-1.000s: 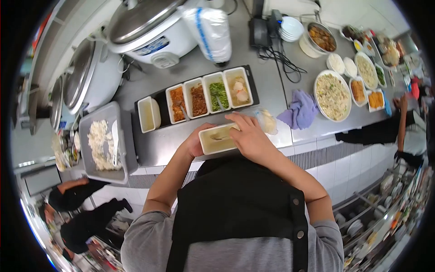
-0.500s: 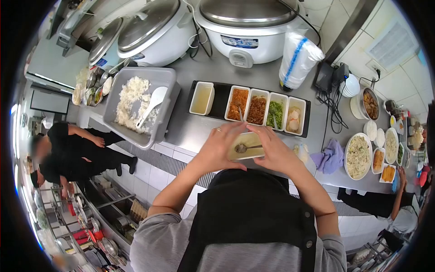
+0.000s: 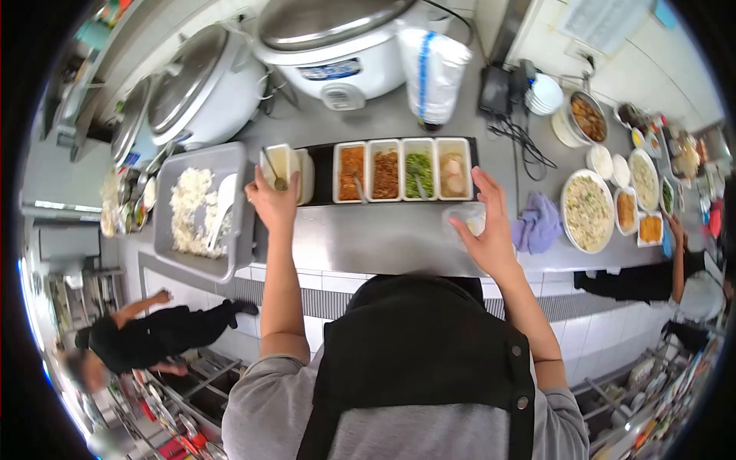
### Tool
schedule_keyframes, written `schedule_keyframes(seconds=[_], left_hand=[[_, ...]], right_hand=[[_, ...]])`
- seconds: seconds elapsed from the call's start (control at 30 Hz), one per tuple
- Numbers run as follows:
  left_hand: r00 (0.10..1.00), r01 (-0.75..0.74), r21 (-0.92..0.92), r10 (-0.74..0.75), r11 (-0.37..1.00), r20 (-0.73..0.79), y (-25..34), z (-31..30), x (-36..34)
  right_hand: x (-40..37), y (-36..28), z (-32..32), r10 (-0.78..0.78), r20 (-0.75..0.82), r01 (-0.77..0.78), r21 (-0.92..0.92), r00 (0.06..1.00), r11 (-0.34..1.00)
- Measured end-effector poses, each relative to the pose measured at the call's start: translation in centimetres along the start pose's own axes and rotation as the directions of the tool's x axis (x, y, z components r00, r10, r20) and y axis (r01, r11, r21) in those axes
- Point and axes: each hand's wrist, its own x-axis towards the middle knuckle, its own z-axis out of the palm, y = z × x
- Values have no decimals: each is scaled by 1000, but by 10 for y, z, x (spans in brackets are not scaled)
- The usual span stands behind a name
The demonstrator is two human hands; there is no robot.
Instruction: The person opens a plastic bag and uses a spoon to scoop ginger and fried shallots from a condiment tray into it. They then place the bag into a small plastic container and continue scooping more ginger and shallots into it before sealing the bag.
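Observation:
My left hand [image 3: 273, 201] grips the near end of a white rectangular container [image 3: 285, 162] with a spoon in it, beside another pale container at the left end of the black tray [image 3: 323, 175]. My right hand [image 3: 488, 226] is spread with nothing in it, near the tray's right end and above a small clear bag [image 3: 462, 220]. Four white containers stand in the tray: orange shreds [image 3: 352, 170], brown bits [image 3: 386, 172], chopped greens [image 3: 419, 170] and pale pieces in liquid [image 3: 454, 172].
A grey tub [image 3: 240, 207] of rice stands left, with large cookers [image 3: 337, 61] behind. A wrapped white stack [image 3: 435, 73], cables [image 3: 529, 142], a purple cloth [image 3: 537, 222] and an oval rice dish [image 3: 587, 210] lie right. Other people are at both sides.
The container with the spoon has moved left from between my hands to the tray's left end. My right hand has let go and moved right. The view has shifted.

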Motion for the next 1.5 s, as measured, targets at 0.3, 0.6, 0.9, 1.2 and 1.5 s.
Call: schedule_keyframes(seconds=[0.3,0.6,0.9,1.2,1.5], left_hand=[[996,3,252,-25,968,86,34,23,-9],[475,-410,-474,626,779,619,164,46,-174],[498,144,-718,577,681,647,203,62,-184],[-205,942,87,350,325,914,198,59,-179],[-301,941,337,438,-6,847,188,83,-174]], right_hand=[[-75,70,-57,225,-432,-316,-153,874,936],[-79,77,32,435,-327,-518,-232,839,823],[-107,96,-7,585,-214,-545,220,782,809],[-128,116,29,700,-275,-548,463,659,697],[-111,107,-22,812,181,-366,930,555,43]])
